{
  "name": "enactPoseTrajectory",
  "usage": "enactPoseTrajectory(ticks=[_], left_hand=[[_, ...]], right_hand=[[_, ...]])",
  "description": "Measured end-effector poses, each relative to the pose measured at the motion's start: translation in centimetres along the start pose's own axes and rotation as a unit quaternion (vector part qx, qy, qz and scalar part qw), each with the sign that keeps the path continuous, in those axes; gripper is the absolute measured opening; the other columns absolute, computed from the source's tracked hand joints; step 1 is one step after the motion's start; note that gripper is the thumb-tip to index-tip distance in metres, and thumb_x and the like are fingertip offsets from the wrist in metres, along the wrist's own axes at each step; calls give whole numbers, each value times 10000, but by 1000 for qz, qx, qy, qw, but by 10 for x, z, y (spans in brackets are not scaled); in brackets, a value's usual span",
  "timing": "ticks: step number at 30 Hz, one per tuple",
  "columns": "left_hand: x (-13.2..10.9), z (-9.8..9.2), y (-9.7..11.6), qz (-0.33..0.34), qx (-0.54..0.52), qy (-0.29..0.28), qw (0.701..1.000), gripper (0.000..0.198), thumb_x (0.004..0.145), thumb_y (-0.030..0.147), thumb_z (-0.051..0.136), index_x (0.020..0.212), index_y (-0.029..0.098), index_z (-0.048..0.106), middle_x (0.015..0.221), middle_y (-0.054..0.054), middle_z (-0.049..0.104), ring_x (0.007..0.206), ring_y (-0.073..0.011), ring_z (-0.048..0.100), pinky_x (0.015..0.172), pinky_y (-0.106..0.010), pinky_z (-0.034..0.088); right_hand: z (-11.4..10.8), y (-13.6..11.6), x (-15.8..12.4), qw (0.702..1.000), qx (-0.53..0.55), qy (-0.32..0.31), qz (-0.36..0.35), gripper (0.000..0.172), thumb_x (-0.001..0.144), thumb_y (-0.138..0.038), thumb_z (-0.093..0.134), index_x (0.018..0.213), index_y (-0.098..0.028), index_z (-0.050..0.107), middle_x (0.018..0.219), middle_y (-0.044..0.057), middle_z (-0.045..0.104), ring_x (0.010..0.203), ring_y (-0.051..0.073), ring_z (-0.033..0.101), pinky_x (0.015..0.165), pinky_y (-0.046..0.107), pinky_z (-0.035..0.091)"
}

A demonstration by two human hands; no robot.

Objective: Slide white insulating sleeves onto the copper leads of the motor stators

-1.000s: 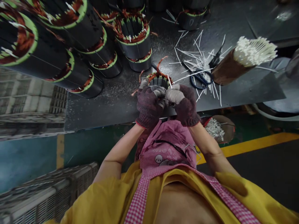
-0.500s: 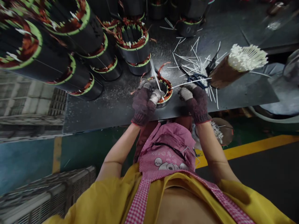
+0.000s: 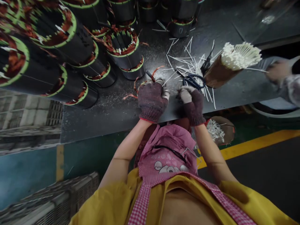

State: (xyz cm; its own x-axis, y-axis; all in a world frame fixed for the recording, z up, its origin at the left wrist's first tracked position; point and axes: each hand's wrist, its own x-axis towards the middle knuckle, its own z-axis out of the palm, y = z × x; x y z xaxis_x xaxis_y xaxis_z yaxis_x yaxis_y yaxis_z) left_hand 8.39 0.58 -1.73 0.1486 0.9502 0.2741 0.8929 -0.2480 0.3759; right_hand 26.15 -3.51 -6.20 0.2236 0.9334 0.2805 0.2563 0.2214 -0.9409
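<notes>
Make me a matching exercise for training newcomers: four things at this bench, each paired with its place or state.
Things:
1. Left hand
2. Right hand
3. Blue-handled scissors
4. Bundle of white sticks

Places or states:
A. Packed into a brown holder
B. Gloved, over a copper-wound stator
C. Lying among loose white strips
D. Gloved, just below the scissors

Pairs: 1-B, 2-D, 3-C, 4-A

Head-worn view, angled forward and down, near the workbench (image 3: 105, 118)

The left hand (image 3: 152, 101) hides most of the copper-wound stator (image 3: 142, 83).
</notes>
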Motion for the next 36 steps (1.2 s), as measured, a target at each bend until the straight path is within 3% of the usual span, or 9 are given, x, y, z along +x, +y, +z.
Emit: enactPoseTrajectory(ticks=[4,8,10,14,17,21,28,32,36], left_hand=[[-5,3,-8,21,-57,81,995,282,1040,464,654,1152,209,700,1089,-101,801,1172,-322,732,1132,-511,541],[-16,-25,-27,109,-100,105,983,370,967,478,778,1236,239,690,1183,-87,815,1266,-347,731,1184,-566,582],[-20,-43,-45,183,-78,104,974,479,918,517,834,1310,298,667,1312,-61,809,1379,-384,692,1299,-675,496],[-26,-55,-74,253,-67,6,965,265,948,498,725,1203,426,725,1276,34,839,1336,-390,743,1350,-725,432],[-30,-41,-69,230,-41,18,972,217,942,456,729,1151,408,767,1210,8,856,1288,-403,764,1284,-726,500],[-32,-25,-47,222,33,69,972,206,973,443,719,1087,294,802,1012,-95,849,1213,-428,780,1171,-717,566],[-26,-62,-48,315,79,-26,945,342,1043,439,603,1299,310,791,1260,-103,852,1399,-421,710,1381,-714,371],[-26,-59,-49,278,75,-40,957,321,1014,463,687,1267,297,796,1260,-88,848,1409,-404,697,1394,-687,345],[-26,-34,-45,223,62,-44,972,399,949,604,778,1144,258,812,1113,-116,840,1334,-437,710,1228,-666,511]], right_hand=[[11,14,-15,998,-66,14,-16,286,982,-509,714,1096,-267,816,1118,84,864,1100,291,777,1043,480,622],[10,11,-13,998,-58,12,-20,234,969,-449,715,1090,-276,814,1114,69,865,1079,272,775,1042,471,631],[-6,11,-8,995,-53,68,-40,205,966,-425,722,1082,-281,810,1109,68,857,1086,271,771,1062,484,624],[-64,25,18,958,-75,270,-68,175,986,-395,681,1056,-273,785,1073,72,829,1055,267,761,1108,526,598],[-102,43,50,915,-112,381,-64,229,988,-405,653,1083,-230,765,1082,100,806,1061,269,760,1104,543,596],[-120,55,80,896,-171,405,-61,262,1001,-413,660,1092,-198,779,1094,119,810,1105,286,763,1121,566,582],[-137,37,73,869,-112,471,-101,154,1001,-430,695,997,-283,743,1032,78,788,1064,279,753,1067,538,622],[-122,-1,41,868,-64,442,-217,112,999,-421,768,973,-312,758,1103,78,778,1096,278,751,1111,546,602],[-78,-40,-8,951,24,211,-225,38,991,-320,803,1026,-322,817,1131,51,820,1116,292,786,1052,562,625]])
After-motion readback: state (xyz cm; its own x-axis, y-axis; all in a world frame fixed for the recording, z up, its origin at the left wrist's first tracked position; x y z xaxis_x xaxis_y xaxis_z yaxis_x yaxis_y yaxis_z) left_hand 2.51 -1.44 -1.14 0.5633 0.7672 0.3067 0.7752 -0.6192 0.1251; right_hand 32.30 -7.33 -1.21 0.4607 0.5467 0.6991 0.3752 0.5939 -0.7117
